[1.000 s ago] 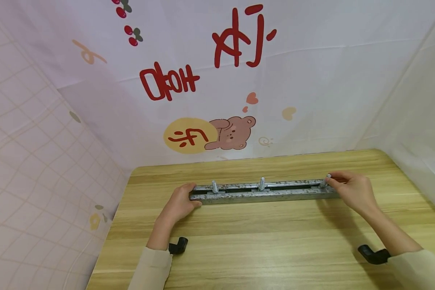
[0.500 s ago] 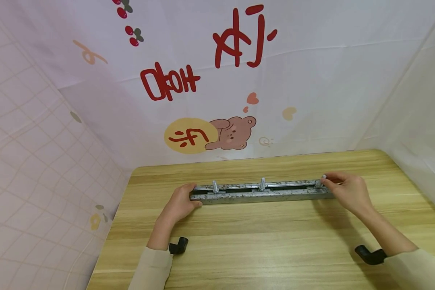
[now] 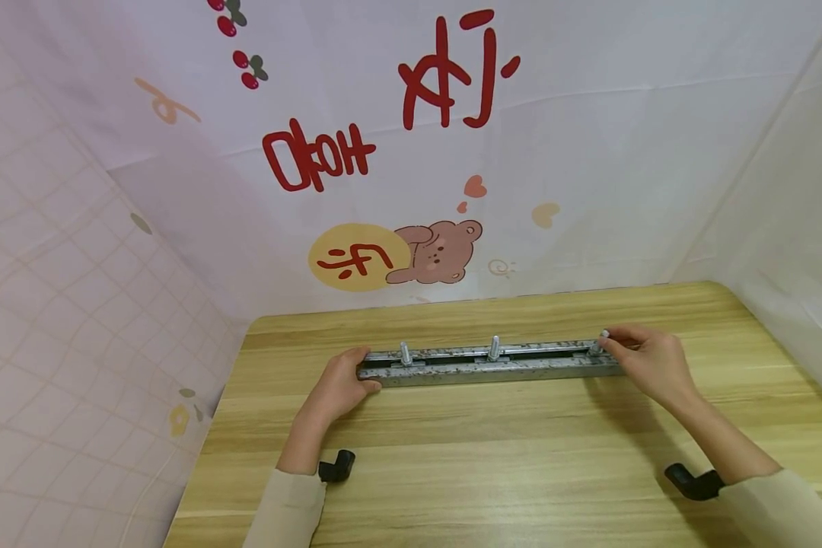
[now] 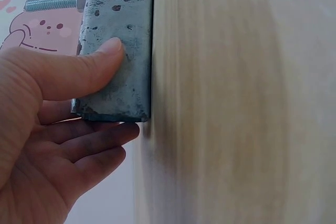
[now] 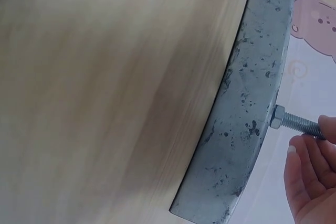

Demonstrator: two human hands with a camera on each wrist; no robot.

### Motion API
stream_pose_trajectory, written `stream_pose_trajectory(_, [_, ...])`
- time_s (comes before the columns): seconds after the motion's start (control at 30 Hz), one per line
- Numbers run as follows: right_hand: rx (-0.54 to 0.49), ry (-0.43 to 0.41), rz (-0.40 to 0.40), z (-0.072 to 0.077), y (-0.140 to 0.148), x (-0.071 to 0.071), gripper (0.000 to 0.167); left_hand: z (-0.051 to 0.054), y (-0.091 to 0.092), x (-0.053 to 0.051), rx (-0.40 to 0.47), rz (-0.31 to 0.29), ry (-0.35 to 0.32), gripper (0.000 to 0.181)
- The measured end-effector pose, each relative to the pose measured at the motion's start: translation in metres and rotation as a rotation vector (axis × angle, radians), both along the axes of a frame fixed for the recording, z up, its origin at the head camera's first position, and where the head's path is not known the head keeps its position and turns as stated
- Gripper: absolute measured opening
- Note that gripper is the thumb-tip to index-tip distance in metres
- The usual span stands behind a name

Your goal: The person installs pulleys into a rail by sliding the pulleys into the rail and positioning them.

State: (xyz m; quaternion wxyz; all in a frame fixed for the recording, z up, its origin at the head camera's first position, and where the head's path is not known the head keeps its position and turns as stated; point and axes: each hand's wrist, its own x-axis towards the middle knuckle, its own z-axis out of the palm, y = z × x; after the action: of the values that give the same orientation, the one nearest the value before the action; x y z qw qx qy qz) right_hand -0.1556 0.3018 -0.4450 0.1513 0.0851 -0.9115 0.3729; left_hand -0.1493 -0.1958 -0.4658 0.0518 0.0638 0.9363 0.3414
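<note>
A grey speckled metal channel (image 3: 520, 372) lies lengthwise on the wooden table, its slot facing up. My left hand (image 3: 339, 388) grips its left end; in the left wrist view the thumb (image 4: 97, 69) presses on the channel's side. Out of the slot stand three threaded bolts: a left bolt (image 3: 406, 353), a middle bolt (image 3: 495, 348) and a right bolt (image 3: 595, 346). With thumb and fingers my right hand (image 3: 657, 367) pinches the right bolt near its top. A hex nut (image 5: 278, 117) sits at that bolt's base in the right wrist view.
The wooden table (image 3: 486, 472) ends at a white printed cloth wall (image 3: 589, 152) at the back. More cloth hangs at the left and right sides. A black wrist piece (image 3: 337, 466) is by the left cuff, and another black piece (image 3: 693, 482) by the right.
My right hand has moved a little to the left, and the right bolt has slid the same way along the slot. The left hand and the channel have stayed in place.
</note>
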Motion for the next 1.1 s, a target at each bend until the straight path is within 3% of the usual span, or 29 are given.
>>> stream_pose_trajectory(0.5, [-0.004,0.015,0.053,0.000,0.000,0.003,0.022,0.001,-0.002,0.002,0.001,-0.007,0.000,0.074])
stream_pose_trajectory(0.77, [0.033,0.058,0.010,0.006,0.011,0.003,0.029,0.003,-0.004,0.002,-0.011,-0.023,-0.003,0.075])
stream_pose_trajectory(0.97, [0.047,0.024,-0.041,0.010,0.029,0.004,0.037,0.012,-0.010,0.007,-0.003,-0.033,0.014,0.083])
stream_pose_trajectory(1.1, [0.099,-0.009,-0.058,0.010,0.043,0.004,0.045,0.021,-0.016,0.011,0.025,-0.042,0.070,0.082])
